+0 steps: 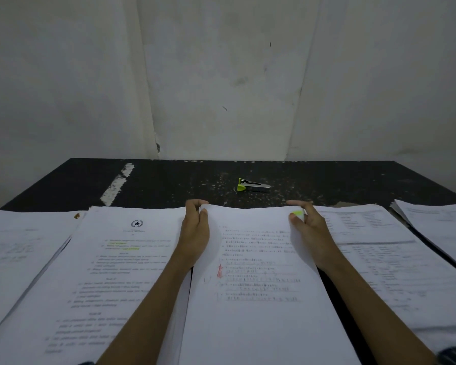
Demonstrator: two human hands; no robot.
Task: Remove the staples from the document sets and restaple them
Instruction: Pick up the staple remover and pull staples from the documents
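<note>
Nothing legible, print too blurred. Left document (121, 259) has a round star emblem (136, 223) at top; middle document (258, 325) has a red pen arrow (219, 270).

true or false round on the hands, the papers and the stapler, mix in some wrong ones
1. The left hand grips the top left corner of the middle document set. True.
2. The stapler lies on the papers. False: it lies on the black table, beyond them.
3. The right hand is empty. False: it holds a yellow-green thing.
4. A left stack and a right stack flank the middle set. True.
</note>
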